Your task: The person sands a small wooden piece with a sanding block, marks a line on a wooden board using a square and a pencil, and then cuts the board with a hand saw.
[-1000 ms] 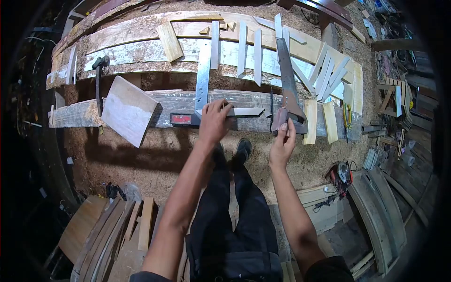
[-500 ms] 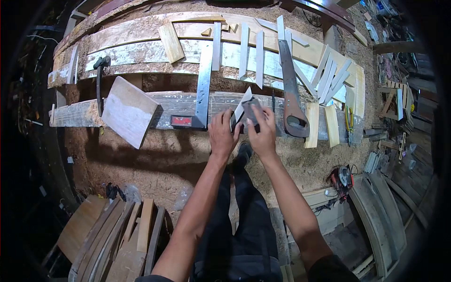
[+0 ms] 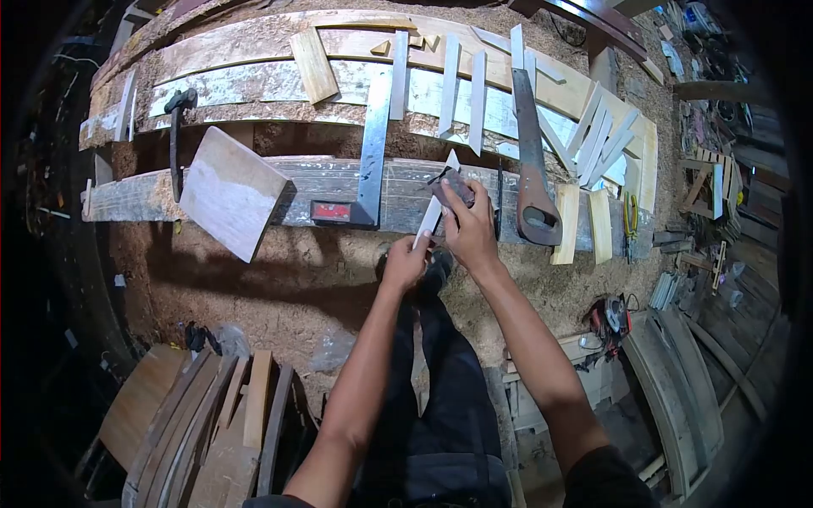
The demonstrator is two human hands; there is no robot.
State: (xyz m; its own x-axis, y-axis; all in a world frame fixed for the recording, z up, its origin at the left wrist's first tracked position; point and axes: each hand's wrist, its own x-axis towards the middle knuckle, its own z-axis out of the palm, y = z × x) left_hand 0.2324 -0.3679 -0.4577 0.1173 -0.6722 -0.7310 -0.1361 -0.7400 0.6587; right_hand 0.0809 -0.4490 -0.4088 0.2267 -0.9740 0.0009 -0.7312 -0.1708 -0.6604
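A thin pale wood strip (image 3: 430, 218) slants over the near plank of the bench (image 3: 415, 182). My left hand (image 3: 406, 264) is closed on its lower end, near the plank's front edge. Held in my right hand (image 3: 471, 230), a dark brown block (image 3: 453, 188) lies on the strip's upper part and hides some of it. A metal square (image 3: 373, 148) with a red-marked base rests to the left of my hands. On the right is a handsaw (image 3: 532, 169) with a worn wooden handle.
A square board (image 3: 233, 190) and a hammer (image 3: 177, 144) lie at the left. Several pale strips (image 3: 603, 140), two short wood pieces (image 3: 566, 224) and yellow-handled pliers (image 3: 630, 216) are at the right. A red power tool (image 3: 611, 317) sits lower right; planks (image 3: 258, 398) stand lower left.
My left hand has moved down to the strip's lower end, and its fingers have closed. The block in my right hand now lies over the strip. The view has shifted slightly.
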